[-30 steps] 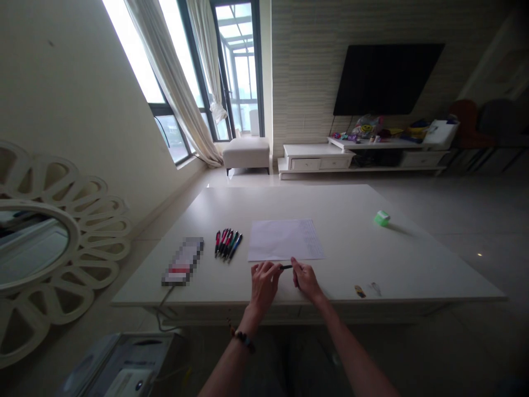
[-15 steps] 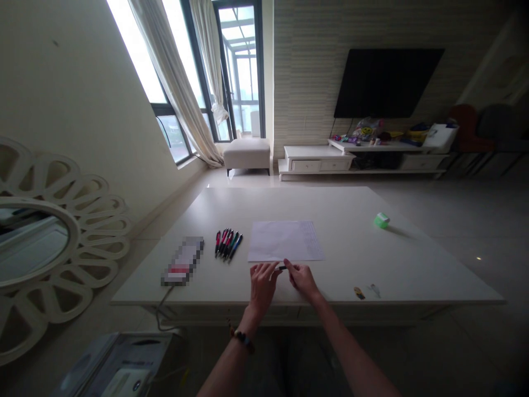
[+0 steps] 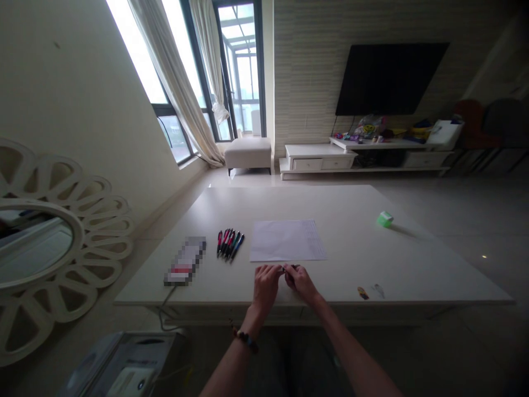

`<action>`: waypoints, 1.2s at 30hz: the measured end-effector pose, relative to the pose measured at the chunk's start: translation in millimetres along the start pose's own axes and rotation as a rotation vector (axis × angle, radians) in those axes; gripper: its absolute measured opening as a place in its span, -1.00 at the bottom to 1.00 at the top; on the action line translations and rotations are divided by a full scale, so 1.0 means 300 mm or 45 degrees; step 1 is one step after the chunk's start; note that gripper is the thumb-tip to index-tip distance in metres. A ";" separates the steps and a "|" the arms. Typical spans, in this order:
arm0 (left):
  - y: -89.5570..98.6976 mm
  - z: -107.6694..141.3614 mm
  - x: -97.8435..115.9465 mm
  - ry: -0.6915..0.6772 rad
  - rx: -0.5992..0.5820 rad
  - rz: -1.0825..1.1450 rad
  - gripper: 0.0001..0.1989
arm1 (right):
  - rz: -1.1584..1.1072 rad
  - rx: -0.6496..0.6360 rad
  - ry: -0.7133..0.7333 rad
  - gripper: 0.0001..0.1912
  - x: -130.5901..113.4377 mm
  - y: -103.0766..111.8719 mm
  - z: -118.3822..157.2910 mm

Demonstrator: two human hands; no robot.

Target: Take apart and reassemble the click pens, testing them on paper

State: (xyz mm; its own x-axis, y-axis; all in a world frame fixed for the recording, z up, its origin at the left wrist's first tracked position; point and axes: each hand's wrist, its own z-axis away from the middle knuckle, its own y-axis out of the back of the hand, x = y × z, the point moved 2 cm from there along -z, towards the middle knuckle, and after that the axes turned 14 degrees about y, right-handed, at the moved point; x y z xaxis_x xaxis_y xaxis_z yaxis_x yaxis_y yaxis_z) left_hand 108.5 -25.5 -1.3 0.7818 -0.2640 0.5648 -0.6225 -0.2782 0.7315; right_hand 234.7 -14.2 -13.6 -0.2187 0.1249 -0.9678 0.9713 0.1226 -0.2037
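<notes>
My left hand [image 3: 265, 284] and my right hand [image 3: 301, 281] meet over the table's near part, fingers closed around a small dark pen-like object [image 3: 283, 269]. Most of that object is hidden by the fingers. Just beyond the hands lies a white sheet of paper [image 3: 285, 240], with faint marks along its right side. To the left of the paper, several pens [image 3: 228, 244] with red, green, blue and black parts lie side by side. A beaded bracelet [image 3: 247, 341] circles my left wrist.
On the white table [image 3: 351, 242], a blurred-out phone-like device [image 3: 185, 262] with a cable lies left. A green-and-white item [image 3: 385, 219] stands right; two small flat pieces [image 3: 362, 293] lie near the front edge. Below left is an open box [image 3: 124, 364].
My fingers have drawn closer together and now cover more of the dark object. The view has shifted slightly.
</notes>
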 end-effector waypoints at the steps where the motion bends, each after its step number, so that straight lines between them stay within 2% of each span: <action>1: -0.002 -0.002 0.001 0.003 -0.019 0.000 -0.83 | 0.037 -0.040 0.031 -0.53 -0.008 0.007 -0.002; 3: -0.009 -0.004 0.000 0.012 -0.049 0.002 -0.82 | 0.085 -0.105 0.065 -0.53 -0.017 0.015 -0.008; 5: -0.015 -0.005 -0.003 0.022 -0.039 0.011 -0.81 | 0.101 -0.074 0.051 -0.53 -0.012 0.015 -0.014; 9: -0.024 0.000 -0.012 -0.024 0.047 0.022 -0.79 | 0.182 0.266 -0.055 -0.46 0.025 -0.005 -0.017; 13: -0.023 0.012 -0.020 -0.064 0.056 0.007 -0.76 | 0.431 0.454 0.069 -0.45 0.025 -0.039 -0.018; 16: -0.020 0.020 -0.018 -0.021 0.010 0.033 -0.75 | 0.536 0.456 0.142 -0.47 0.012 -0.050 -0.021; 19: -0.016 0.012 0.001 0.078 -0.070 0.090 -0.76 | 0.504 0.365 0.101 -0.51 0.017 -0.036 -0.026; 21: -0.010 -0.009 0.017 0.184 -0.167 0.147 -0.76 | 0.447 0.295 0.034 -0.52 0.026 -0.017 -0.027; 23: -0.001 -0.042 0.027 0.338 -0.333 0.246 -0.74 | 0.385 0.253 -0.014 -0.53 0.027 0.004 -0.024; 25: 0.008 -0.078 0.028 0.525 -0.608 0.419 -0.69 | 0.339 0.207 -0.001 -0.53 0.013 0.022 -0.018; 27: 0.011 -0.101 0.029 0.636 -1.014 0.624 -0.64 | 0.320 0.138 0.060 -0.52 -0.010 0.034 -0.011; 28: 0.013 -0.109 0.031 0.642 -1.145 0.689 -0.62 | 0.313 0.108 0.088 -0.51 -0.021 0.038 -0.007; 29: 0.014 -0.114 0.034 0.615 -1.189 0.721 -0.60 | 0.305 0.104 0.103 -0.51 -0.029 0.043 -0.004; 30: 0.015 -0.117 0.039 0.563 -1.142 0.712 -0.61 | 0.301 0.132 0.100 -0.50 -0.033 0.047 -0.002; 34: 0.011 -0.100 0.073 0.240 -0.525 0.405 -0.80 | 0.295 0.375 0.015 -0.47 -0.015 0.057 -0.001; 36: 0.005 -0.077 0.092 0.084 -0.330 0.219 -0.80 | 0.279 0.457 -0.024 -0.46 0.005 0.052 -0.005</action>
State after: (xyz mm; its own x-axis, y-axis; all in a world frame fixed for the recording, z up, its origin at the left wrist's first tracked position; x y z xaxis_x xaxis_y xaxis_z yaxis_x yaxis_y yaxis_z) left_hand 130.1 -11.9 24.3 0.6719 -0.2240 0.7059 -0.7224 0.0118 0.6914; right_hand 249.3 -10.7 -18.0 -0.0046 0.0911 -0.9958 0.9662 -0.2561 -0.0279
